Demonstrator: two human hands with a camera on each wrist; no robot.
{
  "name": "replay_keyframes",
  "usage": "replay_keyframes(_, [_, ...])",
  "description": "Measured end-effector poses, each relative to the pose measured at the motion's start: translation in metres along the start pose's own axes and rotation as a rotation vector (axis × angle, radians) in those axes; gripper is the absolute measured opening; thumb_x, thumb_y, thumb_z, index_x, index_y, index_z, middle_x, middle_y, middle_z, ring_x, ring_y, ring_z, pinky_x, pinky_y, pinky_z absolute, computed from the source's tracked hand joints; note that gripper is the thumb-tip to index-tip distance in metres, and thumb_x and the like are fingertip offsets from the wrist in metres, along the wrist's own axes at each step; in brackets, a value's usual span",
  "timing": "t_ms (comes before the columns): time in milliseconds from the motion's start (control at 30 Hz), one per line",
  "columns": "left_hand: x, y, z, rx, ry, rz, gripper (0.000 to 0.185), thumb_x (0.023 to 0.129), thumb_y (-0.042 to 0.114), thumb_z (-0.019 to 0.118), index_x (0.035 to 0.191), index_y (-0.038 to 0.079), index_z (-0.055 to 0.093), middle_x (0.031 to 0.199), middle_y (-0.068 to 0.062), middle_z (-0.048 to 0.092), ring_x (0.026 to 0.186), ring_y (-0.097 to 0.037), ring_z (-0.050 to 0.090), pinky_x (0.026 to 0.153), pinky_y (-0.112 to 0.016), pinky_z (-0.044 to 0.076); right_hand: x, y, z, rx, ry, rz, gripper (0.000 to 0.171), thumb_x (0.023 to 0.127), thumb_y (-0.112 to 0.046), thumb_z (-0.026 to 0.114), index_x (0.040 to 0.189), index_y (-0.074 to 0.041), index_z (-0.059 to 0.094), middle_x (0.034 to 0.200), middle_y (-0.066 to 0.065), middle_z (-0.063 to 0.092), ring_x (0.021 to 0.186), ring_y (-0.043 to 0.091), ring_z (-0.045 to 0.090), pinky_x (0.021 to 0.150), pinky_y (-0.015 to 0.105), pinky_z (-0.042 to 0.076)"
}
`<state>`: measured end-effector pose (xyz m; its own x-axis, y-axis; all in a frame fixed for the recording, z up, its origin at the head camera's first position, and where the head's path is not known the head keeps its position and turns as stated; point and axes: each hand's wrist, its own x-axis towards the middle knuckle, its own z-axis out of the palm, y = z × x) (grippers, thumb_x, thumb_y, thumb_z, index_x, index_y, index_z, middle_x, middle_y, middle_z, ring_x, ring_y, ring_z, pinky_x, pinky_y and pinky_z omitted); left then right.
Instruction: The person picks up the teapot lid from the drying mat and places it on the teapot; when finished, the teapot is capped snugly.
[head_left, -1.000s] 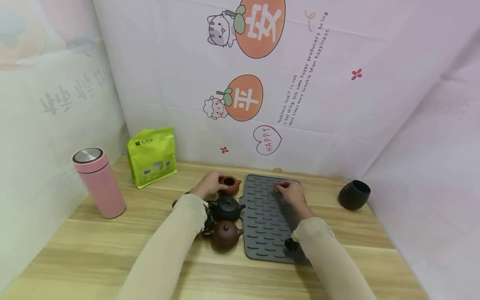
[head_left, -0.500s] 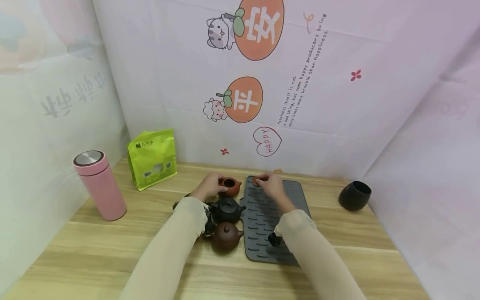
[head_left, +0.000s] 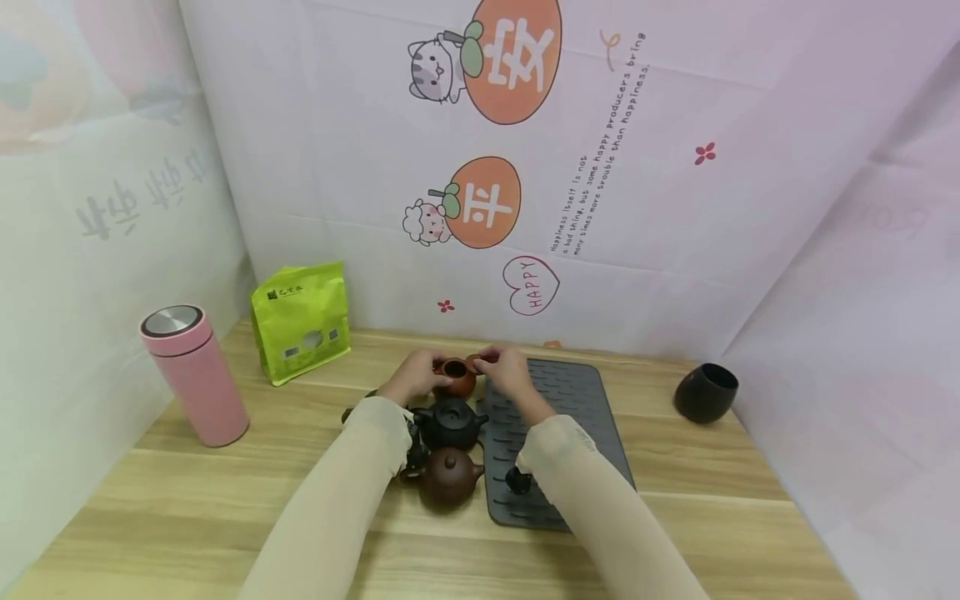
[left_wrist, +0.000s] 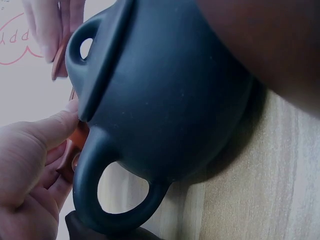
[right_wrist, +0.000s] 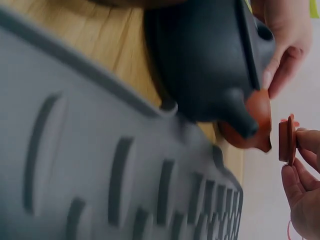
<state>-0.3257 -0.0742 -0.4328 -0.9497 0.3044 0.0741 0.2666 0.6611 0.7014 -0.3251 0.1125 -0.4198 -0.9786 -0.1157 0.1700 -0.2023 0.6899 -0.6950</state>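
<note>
My left hand (head_left: 412,377) grips the small red-brown clay teapot (head_left: 461,385) at its handle side, steadying it on the table; its top is uncovered. Between the thumb and fingers of my right hand (head_left: 512,375), the matching red-brown lid (right_wrist: 286,140) is pinched, held just above and beside the spout, apart from the teapot. A black teapot (head_left: 452,427) with its lid on stands directly in front, hiding much of the red-brown one in the left wrist view. Nearest to me is a dark brown lidded teapot (head_left: 448,482).
A grey ridged mat (head_left: 577,383) lies right of the teapots, under my right forearm. A black cup (head_left: 707,393) stands far right. At the left are a pink thermos (head_left: 198,379) and a green pouch (head_left: 300,321). A dark object beside my left wrist is mostly hidden.
My right hand has carried the lid leftward from above the mat to beside the red-brown teapot's opening. The left hand keeps its hold on the teapot.
</note>
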Motion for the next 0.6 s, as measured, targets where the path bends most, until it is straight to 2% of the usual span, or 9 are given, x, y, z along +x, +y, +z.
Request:
replay_keyframes(300, [0.001, 0.001, 0.001, -0.001, 0.01, 0.005, 0.03, 0.087, 0.006, 0.074, 0.116, -0.003, 0.067, 0.106, -0.014, 0.066, 0.093, -0.024, 0.06, 0.083, -0.037, 0.05, 0.004, -0.011, 0.019, 0.009, -0.01, -0.024, 0.017, 0.093, -0.016, 0.07, 0.104, -0.005, 0.073, 0.101, 0.01, 0.069, 0.094, 0.025, 0.065, 0.076, 0.036, 0.055])
replay_keyframes(400, [0.001, 0.0, 0.001, 0.01, 0.011, 0.015, 0.027, 0.087, 0.005, 0.074, 0.112, -0.002, 0.068, 0.101, -0.012, 0.066, 0.087, -0.021, 0.058, 0.078, -0.035, 0.05, 0.004, -0.012, 0.022, -0.01, -0.009, -0.054, 0.016, 0.092, -0.015, 0.07, 0.103, -0.004, 0.072, 0.1, 0.01, 0.069, 0.094, 0.025, 0.065, 0.075, 0.036, 0.056])
replay_keyframes(600, [0.001, 0.0, 0.001, 0.03, 0.014, 0.021, 0.016, 0.087, 0.008, 0.075, 0.102, 0.001, 0.069, 0.088, -0.007, 0.064, 0.078, -0.018, 0.055, 0.07, -0.032, 0.048, 0.004, -0.014, 0.027, -0.028, -0.011, -0.053, 0.014, 0.093, -0.015, 0.069, 0.103, -0.005, 0.072, 0.1, 0.009, 0.069, 0.094, 0.025, 0.064, 0.076, 0.037, 0.055])
